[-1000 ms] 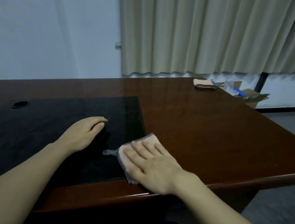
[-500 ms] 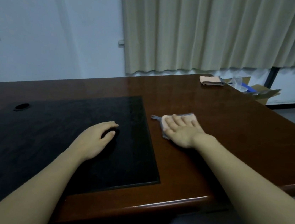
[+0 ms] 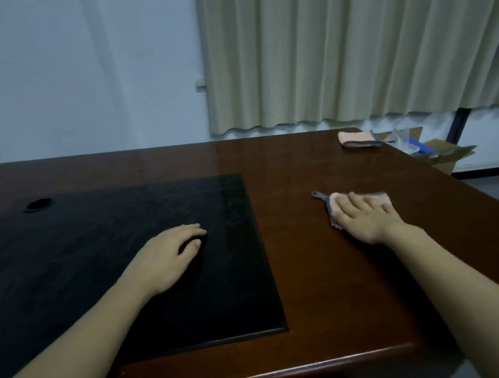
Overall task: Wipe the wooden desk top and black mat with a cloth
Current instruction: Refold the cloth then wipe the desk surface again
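Our right hand (image 3: 364, 217) is sliding the cloth (image 3: 380, 198) off the black mat (image 3: 232, 265) toward frame right, fingers flat, wiping bare desk top (image 3: 339, 294); our left hand (image 3: 168, 254) is resting relaxed on the mat.

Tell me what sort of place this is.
Probably an office: a large wooden desk with a black mat, a cable hole, long curtains, and a cardboard box on the floor.

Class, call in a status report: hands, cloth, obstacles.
Right hand flat, pressing cloth on desk. Left hand resting on mat. Spare cloth at far edge.
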Action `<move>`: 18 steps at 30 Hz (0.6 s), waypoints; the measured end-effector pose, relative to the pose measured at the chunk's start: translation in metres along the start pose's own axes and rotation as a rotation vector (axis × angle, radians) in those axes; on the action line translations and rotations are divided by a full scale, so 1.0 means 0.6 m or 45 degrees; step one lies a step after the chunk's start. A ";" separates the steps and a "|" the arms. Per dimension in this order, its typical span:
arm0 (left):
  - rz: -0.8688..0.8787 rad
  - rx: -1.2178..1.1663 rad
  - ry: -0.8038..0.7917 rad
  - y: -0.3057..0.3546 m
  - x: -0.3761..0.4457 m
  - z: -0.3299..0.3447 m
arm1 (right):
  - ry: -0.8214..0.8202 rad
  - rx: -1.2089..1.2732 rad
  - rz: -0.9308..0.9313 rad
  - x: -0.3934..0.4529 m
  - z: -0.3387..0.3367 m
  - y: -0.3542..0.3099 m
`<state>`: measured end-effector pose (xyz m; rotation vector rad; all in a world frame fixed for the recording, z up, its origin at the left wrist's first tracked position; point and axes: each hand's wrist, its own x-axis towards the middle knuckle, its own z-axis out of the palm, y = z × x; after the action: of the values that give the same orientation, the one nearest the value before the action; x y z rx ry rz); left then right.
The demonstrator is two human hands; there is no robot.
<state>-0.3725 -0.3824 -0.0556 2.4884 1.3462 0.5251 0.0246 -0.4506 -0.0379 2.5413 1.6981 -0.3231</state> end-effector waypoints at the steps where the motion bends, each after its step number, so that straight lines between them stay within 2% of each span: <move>1: -0.003 0.004 0.000 -0.001 0.001 0.000 | 0.001 0.000 0.002 0.006 -0.005 -0.024; 3: -0.010 0.009 0.002 -0.002 0.000 0.000 | -0.023 -0.088 -0.141 -0.001 0.005 -0.098; 6: -0.017 0.014 0.002 0.000 -0.003 0.001 | -0.025 -0.134 -0.480 -0.056 0.040 -0.197; 8: -0.019 0.020 -0.003 -0.001 -0.003 0.001 | 0.006 -0.104 -0.675 -0.119 0.056 -0.218; 10: -0.015 0.023 -0.009 -0.001 -0.001 0.001 | 0.019 -0.044 -0.783 -0.158 0.056 -0.186; 13: -0.003 0.029 -0.021 -0.001 -0.002 0.001 | -0.012 -0.042 -0.691 -0.150 0.032 -0.081; 16: 0.017 0.053 -0.031 0.000 -0.001 0.001 | -0.015 -0.123 -0.344 -0.090 0.018 0.026; 18: 0.012 0.055 -0.015 -0.001 0.000 0.001 | -0.027 -0.075 -0.095 -0.052 0.011 0.046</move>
<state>-0.3727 -0.3821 -0.0567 2.5297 1.3560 0.4876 0.0374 -0.4909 -0.0395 2.4291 1.7708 -0.2983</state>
